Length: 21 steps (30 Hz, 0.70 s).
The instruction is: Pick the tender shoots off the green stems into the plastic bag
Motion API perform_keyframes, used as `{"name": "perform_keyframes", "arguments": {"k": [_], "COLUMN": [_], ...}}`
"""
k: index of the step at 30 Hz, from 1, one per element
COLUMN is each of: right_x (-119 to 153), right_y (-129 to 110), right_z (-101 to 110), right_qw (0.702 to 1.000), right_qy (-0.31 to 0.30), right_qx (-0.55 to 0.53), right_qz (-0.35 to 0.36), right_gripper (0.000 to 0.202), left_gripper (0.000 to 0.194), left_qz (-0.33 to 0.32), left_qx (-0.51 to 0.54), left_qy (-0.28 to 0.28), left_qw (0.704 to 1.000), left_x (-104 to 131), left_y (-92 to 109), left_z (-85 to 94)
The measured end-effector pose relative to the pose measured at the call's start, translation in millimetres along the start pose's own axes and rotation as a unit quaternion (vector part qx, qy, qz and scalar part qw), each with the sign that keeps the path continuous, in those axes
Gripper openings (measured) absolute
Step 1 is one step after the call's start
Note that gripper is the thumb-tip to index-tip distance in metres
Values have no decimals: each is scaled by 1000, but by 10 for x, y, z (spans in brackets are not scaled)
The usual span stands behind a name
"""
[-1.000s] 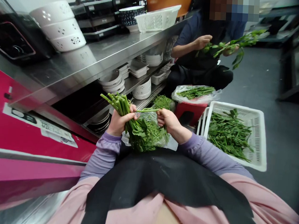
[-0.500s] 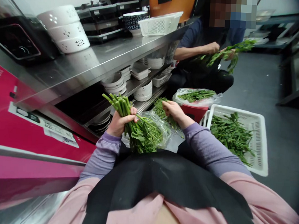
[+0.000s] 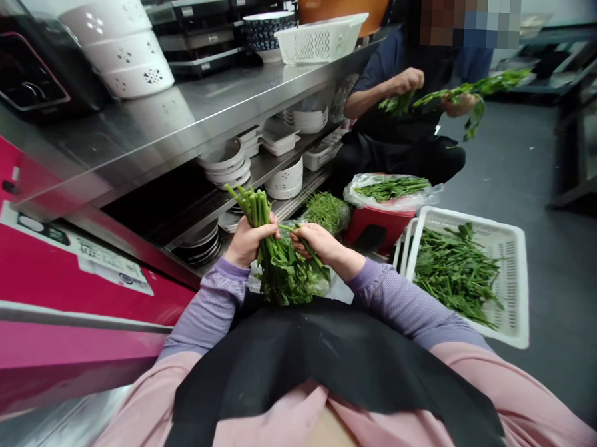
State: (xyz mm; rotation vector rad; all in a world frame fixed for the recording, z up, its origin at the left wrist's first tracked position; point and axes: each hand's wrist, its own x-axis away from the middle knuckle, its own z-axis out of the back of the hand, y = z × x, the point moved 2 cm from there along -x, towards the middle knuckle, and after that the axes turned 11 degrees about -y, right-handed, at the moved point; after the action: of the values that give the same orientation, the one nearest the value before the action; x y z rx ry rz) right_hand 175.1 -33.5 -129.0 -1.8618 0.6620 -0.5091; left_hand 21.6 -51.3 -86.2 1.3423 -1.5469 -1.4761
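My left hand (image 3: 247, 241) is wrapped around a bunch of leafy greens (image 3: 288, 276), its cut stems pointing up to the left and its leaves hanging down over my lap. Close beside it, my right hand (image 3: 320, 243) pinches a single green stem (image 3: 287, 228) that runs across to the left hand's thumb. Part of that stem and its leaves trails below my right fingers. Under the bunch, clear plastic shows, mostly hidden by the leaves. Just beyond my hands lies a heap of thin green stems (image 3: 324, 211).
To the right stands a white basket (image 3: 520, 282) with loose greens. A red container (image 3: 383, 224) bears a plastic bag of stems (image 3: 393, 188). Across from me a crouching person (image 3: 385, 101) holds greens in both hands. A steel counter (image 3: 209, 105) with shelved white dishes runs along the left.
My right hand has come left and toward me, from over the heap to beside my left hand, and now grips a stem. The other person's hands have moved apart, with greens in each.
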Motion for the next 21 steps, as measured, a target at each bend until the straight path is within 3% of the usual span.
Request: {"name": "perform_keyframes", "arguments": {"k": [4, 11, 13, 16, 19, 21], "right_x": [18, 22, 5, -42, -121, -175], "right_y": [103, -17, -23, 34, 125, 179], "right_z": [-80, -161, -176, -188, -172, -119], "right_qw": [999, 998, 998, 996, 985, 984], "right_qy": [28, -12, 13, 66, 119, 162], "right_qx": [-38, 48, 42, -55, -124, -70], "right_qz": [12, 32, 38, 32, 21, 33], "right_gripper": [16, 14, 14, 14, 17, 16], "left_gripper": [17, 15, 13, 9, 9, 8], "left_qz": [17, 30, 8, -33, -55, -61], "left_qx": [-36, -95, -138, -191, -211, -221], "left_qy": [23, 28, 75, 145, 168, 175], "left_qw": [999, 995, 988, 970, 961, 957], "left_x": [-54, -82, -87, -103, -133, -152], "left_y": [-41, -88, -98, -133, -220, -274], "left_z": [-41, -13, -27, -91, -169, -198]}}
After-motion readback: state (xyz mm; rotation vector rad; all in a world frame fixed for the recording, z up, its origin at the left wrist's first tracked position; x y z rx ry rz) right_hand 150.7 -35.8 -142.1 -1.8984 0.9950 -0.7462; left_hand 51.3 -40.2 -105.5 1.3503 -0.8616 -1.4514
